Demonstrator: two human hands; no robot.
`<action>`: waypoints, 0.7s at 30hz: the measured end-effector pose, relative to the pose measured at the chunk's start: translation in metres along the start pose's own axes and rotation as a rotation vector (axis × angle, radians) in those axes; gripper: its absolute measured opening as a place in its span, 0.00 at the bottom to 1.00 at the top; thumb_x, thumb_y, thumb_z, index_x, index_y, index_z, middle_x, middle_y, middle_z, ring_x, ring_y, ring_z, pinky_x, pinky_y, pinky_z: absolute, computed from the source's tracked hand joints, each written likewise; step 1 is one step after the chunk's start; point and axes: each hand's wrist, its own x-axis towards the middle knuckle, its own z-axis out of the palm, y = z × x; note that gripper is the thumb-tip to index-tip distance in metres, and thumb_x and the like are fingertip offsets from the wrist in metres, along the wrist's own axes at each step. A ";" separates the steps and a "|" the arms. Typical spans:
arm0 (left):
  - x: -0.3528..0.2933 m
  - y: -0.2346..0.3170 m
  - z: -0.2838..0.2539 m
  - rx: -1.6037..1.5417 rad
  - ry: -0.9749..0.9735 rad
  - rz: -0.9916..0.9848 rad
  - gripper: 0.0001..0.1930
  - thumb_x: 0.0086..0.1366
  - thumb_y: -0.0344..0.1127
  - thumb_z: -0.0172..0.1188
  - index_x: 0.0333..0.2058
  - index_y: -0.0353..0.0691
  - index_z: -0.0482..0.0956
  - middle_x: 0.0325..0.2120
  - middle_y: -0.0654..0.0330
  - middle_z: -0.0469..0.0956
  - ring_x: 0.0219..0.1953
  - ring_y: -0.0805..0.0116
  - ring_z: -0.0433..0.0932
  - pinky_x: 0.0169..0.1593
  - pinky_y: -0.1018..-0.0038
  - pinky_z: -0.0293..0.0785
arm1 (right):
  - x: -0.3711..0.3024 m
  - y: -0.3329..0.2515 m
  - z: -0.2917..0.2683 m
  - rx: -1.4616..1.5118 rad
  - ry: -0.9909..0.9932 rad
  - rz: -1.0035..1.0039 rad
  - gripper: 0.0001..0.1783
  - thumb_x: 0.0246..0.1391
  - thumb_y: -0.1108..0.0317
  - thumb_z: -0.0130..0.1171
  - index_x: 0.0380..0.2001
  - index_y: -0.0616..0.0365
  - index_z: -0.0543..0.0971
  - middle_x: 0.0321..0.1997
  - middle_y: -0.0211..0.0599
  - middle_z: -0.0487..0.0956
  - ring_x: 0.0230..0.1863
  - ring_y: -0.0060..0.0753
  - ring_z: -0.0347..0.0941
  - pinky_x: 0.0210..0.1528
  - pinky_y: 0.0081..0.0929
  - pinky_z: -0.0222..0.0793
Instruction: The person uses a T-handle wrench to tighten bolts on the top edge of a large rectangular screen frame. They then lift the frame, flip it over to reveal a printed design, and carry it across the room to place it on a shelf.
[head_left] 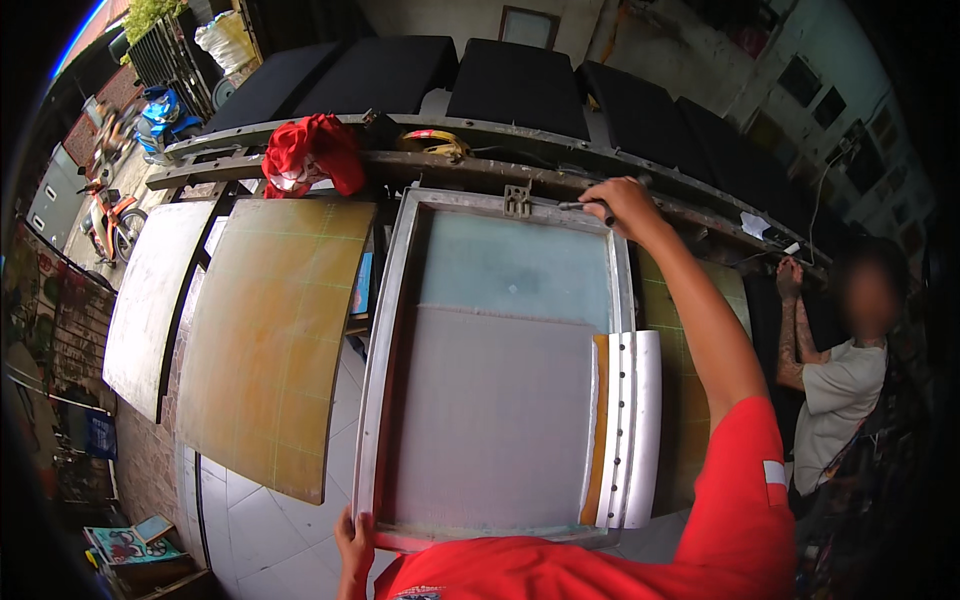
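Note:
A screen printing frame (384, 360) with pale metal sides lies in front of me, its mesh (490, 410) grey below and bluish toward the far end. At the near left corner my left hand (357, 540) grips the frame's edge. My right hand (632, 207) is closed round a dark rod-like hand tool (594, 206), held over the frame's far bar beside a metal hinge clamp (517, 201); its exact kind is unclear. Along the frame's right side rests a squeegee (633, 430) with a white metal holder and an amber blade.
Yellowish boards (265, 340) and a white board (150, 300) stand left. A red cloth (312, 155) and a yellow tape roll (435, 142) sit on the far rail (400, 165). Black panels (515, 88) line up behind. Another person (840, 390) stands at the right.

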 end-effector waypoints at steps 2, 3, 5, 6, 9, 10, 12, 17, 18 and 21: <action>-0.001 0.012 0.001 0.038 -0.009 -0.022 0.12 0.69 0.32 0.50 0.43 0.28 0.75 0.26 0.65 0.74 0.29 0.77 0.70 0.33 0.79 0.67 | 0.025 0.004 0.012 -0.099 -0.050 -0.062 0.09 0.47 0.61 0.65 0.32 0.50 0.84 0.33 0.35 0.82 0.42 0.37 0.76 0.49 0.34 0.64; 0.000 0.015 0.002 0.057 -0.010 -0.034 0.12 0.68 0.32 0.50 0.43 0.28 0.75 0.26 0.65 0.74 0.29 0.77 0.70 0.34 0.78 0.67 | 0.037 0.004 0.018 -0.126 -0.065 -0.098 0.08 0.47 0.60 0.65 0.31 0.48 0.85 0.32 0.33 0.82 0.42 0.34 0.75 0.50 0.33 0.62; 0.000 0.004 0.002 0.042 0.028 -0.025 0.12 0.68 0.32 0.51 0.43 0.28 0.75 0.27 0.64 0.75 0.30 0.76 0.71 0.34 0.78 0.68 | 0.063 0.003 0.031 -0.178 -0.105 -0.166 0.05 0.45 0.61 0.65 0.28 0.45 0.85 0.31 0.28 0.82 0.40 0.30 0.74 0.52 0.31 0.58; -0.001 -0.002 0.002 0.033 0.047 -0.023 0.12 0.68 0.33 0.51 0.43 0.28 0.75 0.27 0.63 0.75 0.30 0.76 0.71 0.35 0.77 0.68 | 0.074 0.001 0.036 -0.208 -0.149 -0.191 0.05 0.44 0.62 0.65 0.27 0.45 0.85 0.31 0.28 0.82 0.40 0.30 0.73 0.52 0.31 0.58; -0.003 -0.012 0.001 -0.013 0.037 -0.079 0.13 0.68 0.32 0.50 0.43 0.28 0.76 0.29 0.61 0.77 0.31 0.75 0.72 0.36 0.76 0.69 | 0.100 -0.001 0.050 -0.290 -0.225 -0.278 0.02 0.43 0.65 0.63 0.22 0.44 0.84 0.28 0.24 0.82 0.38 0.29 0.73 0.53 0.31 0.58; -0.002 0.000 0.001 0.019 0.003 -0.127 0.16 0.68 0.35 0.50 0.45 0.26 0.74 0.31 0.57 0.77 0.32 0.71 0.73 0.36 0.74 0.70 | 0.103 0.004 0.055 -0.300 -0.219 -0.309 0.02 0.43 0.65 0.62 0.22 0.43 0.84 0.27 0.24 0.81 0.38 0.29 0.73 0.53 0.31 0.58; -0.003 0.024 -0.003 0.085 -0.062 -0.222 0.23 0.70 0.42 0.50 0.50 0.23 0.70 0.34 0.49 0.79 0.34 0.62 0.76 0.37 0.68 0.73 | 0.109 0.008 0.063 -0.315 -0.205 -0.375 0.04 0.44 0.65 0.61 0.21 0.42 0.84 0.26 0.23 0.81 0.38 0.28 0.73 0.53 0.31 0.58; -0.002 -0.002 0.001 0.011 0.017 -0.066 0.17 0.68 0.40 0.50 0.41 0.29 0.77 0.29 0.60 0.78 0.33 0.73 0.74 0.39 0.74 0.70 | 0.129 -0.006 0.068 -0.412 -0.333 -0.428 0.03 0.42 0.66 0.64 0.23 0.44 0.84 0.25 0.24 0.81 0.37 0.28 0.72 0.54 0.31 0.56; -0.002 -0.002 0.002 0.010 0.024 -0.061 0.17 0.68 0.41 0.50 0.41 0.29 0.77 0.29 0.60 0.79 0.33 0.73 0.74 0.38 0.74 0.70 | 0.130 -0.007 0.067 -0.432 -0.358 -0.428 0.02 0.42 0.66 0.64 0.23 0.44 0.84 0.25 0.24 0.81 0.38 0.28 0.72 0.53 0.31 0.57; -0.001 -0.002 -0.003 0.027 -0.040 -0.075 0.13 0.67 0.32 0.49 0.44 0.29 0.76 0.30 0.60 0.78 0.33 0.74 0.73 0.38 0.76 0.70 | 0.136 -0.003 0.068 -0.361 -0.383 -0.365 0.02 0.40 0.67 0.65 0.22 0.45 0.84 0.24 0.28 0.80 0.36 0.31 0.74 0.50 0.32 0.58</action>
